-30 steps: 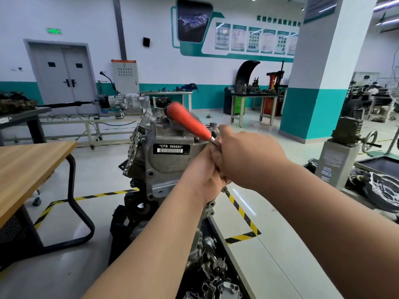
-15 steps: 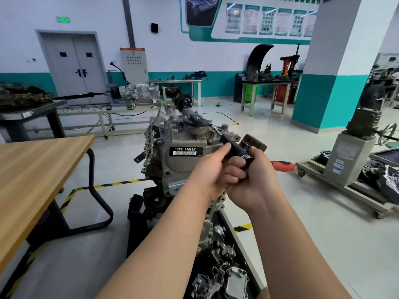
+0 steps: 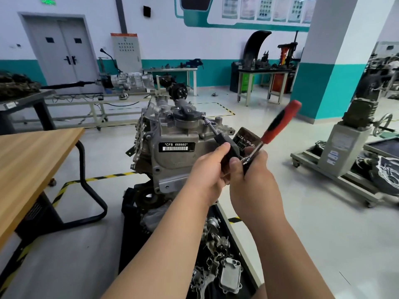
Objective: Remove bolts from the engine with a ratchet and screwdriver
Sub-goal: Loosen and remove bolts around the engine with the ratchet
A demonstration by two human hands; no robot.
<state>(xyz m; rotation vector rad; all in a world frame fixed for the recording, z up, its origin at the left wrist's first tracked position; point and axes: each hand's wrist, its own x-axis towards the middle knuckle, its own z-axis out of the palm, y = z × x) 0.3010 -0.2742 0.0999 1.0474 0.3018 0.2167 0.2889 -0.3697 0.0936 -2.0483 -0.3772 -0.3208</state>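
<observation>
A grey engine (image 3: 172, 152) with a "CFB 666660" label stands on a stand in the middle of the view. A black-handled screwdriver (image 3: 218, 135) points up-left, its tip at a bolt (image 3: 205, 120) beside the black cap (image 3: 187, 114). My left hand (image 3: 207, 175) grips the screwdriver's handle. My right hand (image 3: 253, 180) holds the head of a ratchet (image 3: 277, 124) at the screwdriver's rear end. The ratchet's red and black handle sticks up to the right.
A wooden table (image 3: 32, 160) with a black tube frame stands at the left. A black tray (image 3: 218, 264) of loose engine parts lies below the engine. A wheeled stand (image 3: 343, 160) with machinery is at the right, a teal pillar (image 3: 330, 61) behind it.
The ratchet handle swung from upper left, down to the right, then up to the upper right. My hands stayed at the screwdriver handle. The camera tilted down slightly.
</observation>
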